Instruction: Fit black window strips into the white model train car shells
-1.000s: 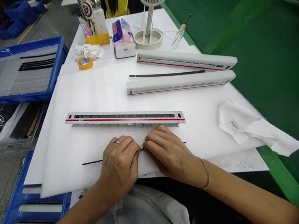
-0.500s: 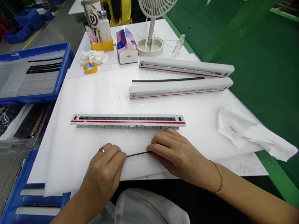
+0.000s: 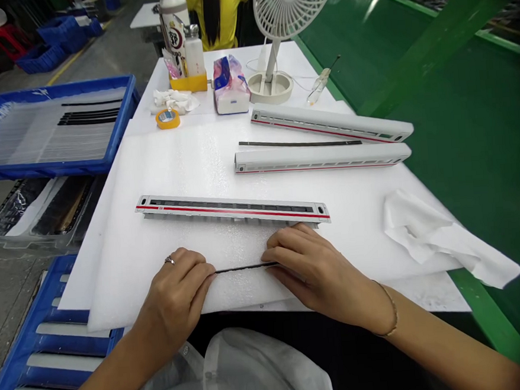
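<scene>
Probably a model train shell (image 3: 232, 212) just beyond left hand (image 3: 175, 296), right hand (image 3: 319, 277)

1. The tall white bottle (image 3: 174, 37) bore large dark characters on its label, which looked like "3P", though this was not certain.
2. The tissue pack (image 3: 230, 84) had colourful printing, too small to read.
3. The roll of yellow tape (image 3: 168, 119) had a label, also unreadable.
4. The white model train shell (image 3: 232, 209) had a tiny marking on its red stripe, illegible.
</scene>
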Demonstrator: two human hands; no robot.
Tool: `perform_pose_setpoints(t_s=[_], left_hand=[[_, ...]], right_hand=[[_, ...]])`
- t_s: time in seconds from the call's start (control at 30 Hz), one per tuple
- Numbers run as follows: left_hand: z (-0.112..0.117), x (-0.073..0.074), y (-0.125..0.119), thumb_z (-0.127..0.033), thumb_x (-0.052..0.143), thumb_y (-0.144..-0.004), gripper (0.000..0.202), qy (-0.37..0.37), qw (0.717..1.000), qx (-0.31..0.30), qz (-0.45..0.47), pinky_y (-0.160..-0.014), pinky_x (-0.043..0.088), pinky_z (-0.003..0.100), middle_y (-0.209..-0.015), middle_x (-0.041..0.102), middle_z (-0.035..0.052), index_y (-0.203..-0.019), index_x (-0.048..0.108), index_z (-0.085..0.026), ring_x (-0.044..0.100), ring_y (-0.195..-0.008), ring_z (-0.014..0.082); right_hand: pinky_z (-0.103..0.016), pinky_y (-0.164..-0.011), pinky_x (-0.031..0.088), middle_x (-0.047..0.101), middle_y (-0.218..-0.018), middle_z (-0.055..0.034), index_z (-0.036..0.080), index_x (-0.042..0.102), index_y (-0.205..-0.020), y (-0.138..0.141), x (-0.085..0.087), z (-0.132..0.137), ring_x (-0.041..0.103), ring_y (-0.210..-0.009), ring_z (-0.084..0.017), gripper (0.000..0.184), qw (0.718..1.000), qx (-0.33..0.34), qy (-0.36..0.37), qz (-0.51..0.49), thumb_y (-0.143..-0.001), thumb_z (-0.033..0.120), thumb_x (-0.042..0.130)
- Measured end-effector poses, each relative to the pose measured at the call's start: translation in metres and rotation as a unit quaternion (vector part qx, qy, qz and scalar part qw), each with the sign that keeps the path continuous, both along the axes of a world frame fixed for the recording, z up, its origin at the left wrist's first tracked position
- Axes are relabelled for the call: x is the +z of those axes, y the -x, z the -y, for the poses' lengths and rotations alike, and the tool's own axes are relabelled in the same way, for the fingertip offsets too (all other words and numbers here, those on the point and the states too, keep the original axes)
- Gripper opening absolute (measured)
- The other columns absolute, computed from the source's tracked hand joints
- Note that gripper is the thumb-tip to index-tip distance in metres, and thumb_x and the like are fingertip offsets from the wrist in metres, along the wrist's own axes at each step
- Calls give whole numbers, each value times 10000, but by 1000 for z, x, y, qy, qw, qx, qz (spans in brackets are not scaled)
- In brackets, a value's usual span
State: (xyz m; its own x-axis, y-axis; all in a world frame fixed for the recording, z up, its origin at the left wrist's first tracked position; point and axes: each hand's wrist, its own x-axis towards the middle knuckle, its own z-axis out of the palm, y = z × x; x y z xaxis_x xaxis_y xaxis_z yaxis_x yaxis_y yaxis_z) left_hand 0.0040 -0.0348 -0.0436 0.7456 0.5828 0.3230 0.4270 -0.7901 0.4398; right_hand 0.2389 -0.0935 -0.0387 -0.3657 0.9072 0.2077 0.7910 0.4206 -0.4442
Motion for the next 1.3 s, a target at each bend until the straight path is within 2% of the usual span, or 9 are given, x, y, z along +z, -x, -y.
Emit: perform_pose_setpoints(t_s=[0.13, 0.3, 0.43, 0.57, 0.67, 0.9, 1.0, 1.17, 1.3], left_hand=[[2, -3, -2, -25, 495, -837, 164, 2, 1000, 5, 9, -688, 460, 335, -807, 580, 53, -913, 578, -145, 522, -784, 174], [4, -6, -8, -15, 468, -841, 171, -58, 998, 5, 13, -662, 480, 325, -798, 594, 59, -897, 565, -143, 544, -775, 178], [3, -5, -4, -32, 484, -843, 157, -52, 999, 3, 4, -673, 485, 329, -807, 592, 58, -922, 558, -145, 549, -784, 182], [-1, -4, 10, -80, 519, -847, 176, -11, 1000, 4, -12, -715, 482, 349, -888, 577, 68, -1004, 550, -152, 534, -840, 188], [-2, -5, 18, -40, 510, -837, 197, 7, 1000, 7, 5, -683, 480, 327, -871, 567, 58, -981, 564, -164, 531, -815, 174], [-1, -8, 15, 4, 496, -823, 191, -24, 999, 14, 18, -687, 484, 333, -828, 574, 59, -917, 561, -149, 523, -801, 174], [-1, -8, 15, 16, 505, -815, 185, -26, 999, 9, 21, -681, 481, 330, -817, 575, 65, -908, 567, -131, 525, -791, 173], [-1, -2, 15, 16, 545, -798, 195, -36, 998, 9, 42, -678, 469, 330, -830, 577, 73, -937, 578, -116, 521, -796, 175], [-1, 3, 12, 6, 545, -803, 188, -24, 998, 6, 51, -677, 456, 336, -828, 577, 70, -940, 579, -118, 512, -789, 175]], right_hand=[[-325, -679, 355, 535, -765, -52, 153, 565, -859, 12, -2, -3, 469, -720, -173, 125, 1000, 2, -3, -13, -881, 115, 448], [-312, -626, 353, 526, -707, -61, 146, 547, -780, 20, -11, -7, 422, -657, -171, 243, 998, 14, -53, 15, -875, 38, 351], [-316, -639, 360, 532, -720, -63, 149, 555, -791, 15, -9, -9, 426, -662, -172, 241, 997, 41, -58, 44, -888, 58, 354], [-320, -697, 380, 540, -785, -60, 159, 568, -875, 2, -2, -8, 461, -726, -170, 151, 999, 46, -18, 16, -902, 128, 422], [-320, -726, 385, 538, -821, -58, 162, 563, -908, -5, -1, -5, 473, -764, -165, 117, 999, 37, 11, -10, -898, 132, 450], [-321, -652, 377, 545, -756, -64, 154, 539, -865, -4, -8, -3, 445, -692, -171, 143, 998, 32, -42, -21, -879, 64, 429], [-331, -662, 371, 543, -744, -60, 151, 544, -846, -4, -3, -4, 443, -682, -170, 150, 999, 34, -26, 5, -876, 62, 427], [-344, -729, 376, 561, -884, -78, 145, 563, -956, 15, 10, -10, 492, -801, -191, 115, 1000, 29, -1, 11, -864, 136, 495], [-311, -670, 376, 563, -788, -67, 141, 589, -827, 40, 4, -20, 477, -711, -166, 157, 998, 33, -44, 1, -889, 129, 446]])
